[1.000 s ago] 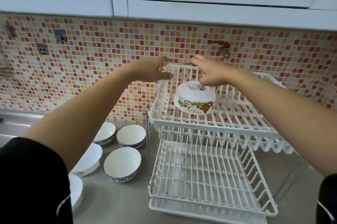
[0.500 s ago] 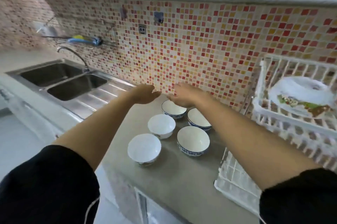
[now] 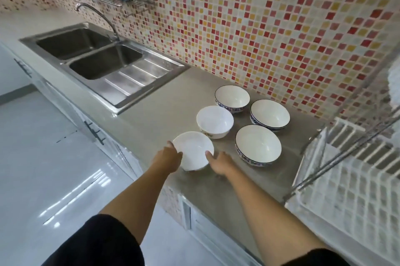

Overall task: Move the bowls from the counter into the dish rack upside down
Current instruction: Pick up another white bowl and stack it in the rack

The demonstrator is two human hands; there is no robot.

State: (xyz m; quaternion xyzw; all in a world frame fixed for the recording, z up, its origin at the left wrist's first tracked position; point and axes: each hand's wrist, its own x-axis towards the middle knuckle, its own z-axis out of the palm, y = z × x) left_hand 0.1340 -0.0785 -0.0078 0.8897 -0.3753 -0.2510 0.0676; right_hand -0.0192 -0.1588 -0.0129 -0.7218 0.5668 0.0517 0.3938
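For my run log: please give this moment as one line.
hands: left and right on nearest white bowl | counter: five bowls upright

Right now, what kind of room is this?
Most likely a home kitchen. A stainless double sink with a faucet is set into a grey counter, the wall is mosaic tile, and five bowls sit beside a white dish rack.

Five upright white bowls (image 3: 229,123) on the counter (image 3: 164,103) beside the dish rack (image 3: 355,190)
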